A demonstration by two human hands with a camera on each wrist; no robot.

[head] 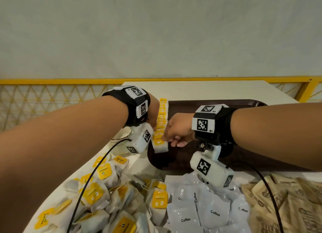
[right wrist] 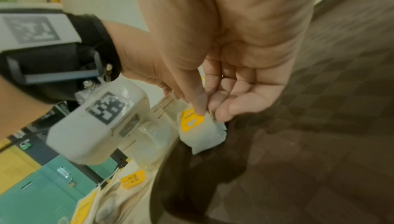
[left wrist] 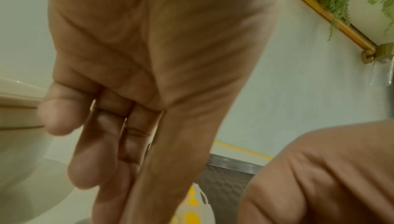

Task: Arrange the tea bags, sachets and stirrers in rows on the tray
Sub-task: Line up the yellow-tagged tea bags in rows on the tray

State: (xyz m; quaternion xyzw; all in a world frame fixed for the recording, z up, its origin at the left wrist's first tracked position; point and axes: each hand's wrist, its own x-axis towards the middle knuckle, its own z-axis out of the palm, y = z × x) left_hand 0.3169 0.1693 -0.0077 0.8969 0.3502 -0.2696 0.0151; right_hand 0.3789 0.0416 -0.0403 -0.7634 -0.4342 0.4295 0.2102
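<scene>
Both hands tidy the tea-bag row (head: pixel 161 124) on the tray (head: pixel 217 104), right hand (head: pixel 177 129) fingers pinching the front tea bag (right wrist: pixel 200 130), left hand (left wrist: pixel 149 59) fingers straight; next comes seating it flush

Tray (head: pixel 244 105): one, dark brown, under my hands.
Row of tea bags (head: pixel 161 126): one row along the tray's left edge; I count about eight yellow tags, overlapped, so not exact.
Loose tea bags (head: pixel 104 191): a heap near of the tray, too many and too tangled for me to count.
Coffee sachets (head: pixel 214 211): a white pile near of the tray; four printed labels readable.
Brown paper sachets (head: pixel 287 203): a pile near-right of the tray, number unclear.
My hands: two, left hand (head: pixel 153 116) and right hand (head: pixel 179 128).
</scene>
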